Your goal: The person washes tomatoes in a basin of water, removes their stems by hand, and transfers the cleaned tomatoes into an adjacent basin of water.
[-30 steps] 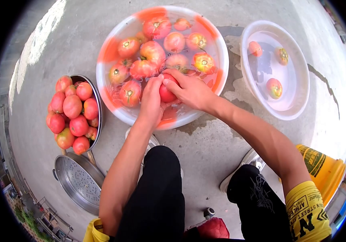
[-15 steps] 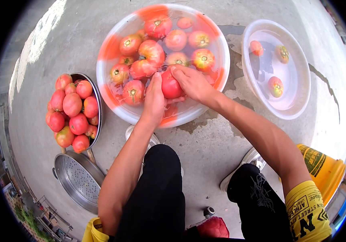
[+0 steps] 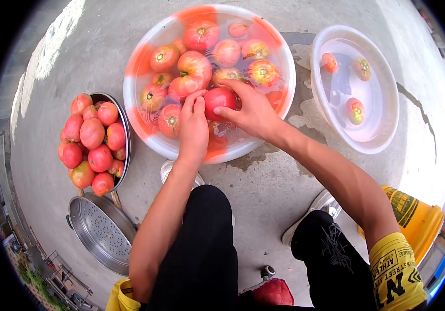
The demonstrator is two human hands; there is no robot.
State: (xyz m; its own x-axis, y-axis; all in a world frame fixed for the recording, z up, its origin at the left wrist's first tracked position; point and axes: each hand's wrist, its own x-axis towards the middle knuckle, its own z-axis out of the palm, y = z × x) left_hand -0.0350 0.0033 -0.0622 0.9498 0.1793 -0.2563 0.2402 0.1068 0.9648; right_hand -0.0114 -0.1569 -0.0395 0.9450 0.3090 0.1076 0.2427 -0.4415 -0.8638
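A smooth red tomato (image 3: 219,103) is held between my two hands, over the near part of a large orange-and-white basin (image 3: 130,88) of water. My right hand (image 3: 253,109) grips it from the right, thumb across the front and fingers over the far side. From the left, the fingers of my left hand (image 3: 195,122) press together against its side. Around my hands several tomatoes sit in the water, among them a big lobed tomato (image 3: 194,70) just beyond and another tomato (image 3: 169,121) beside my left hand. The tomato's underside is hidden.
On the right, a white oval tub (image 3: 375,140) holds water and 3 tomatoes. A metal bowl (image 3: 127,135) heaped with tomatoes stands on the left, above a perforated steamer pan (image 3: 100,230). A yellow bucket (image 3: 422,223) is at lower right. Wet concrete (image 3: 305,114) lies between basin and tub.
The tomato has turned and shifted slightly up. My right thumb has moved from its top to its front, and the left fingers now reach along its upper left side.
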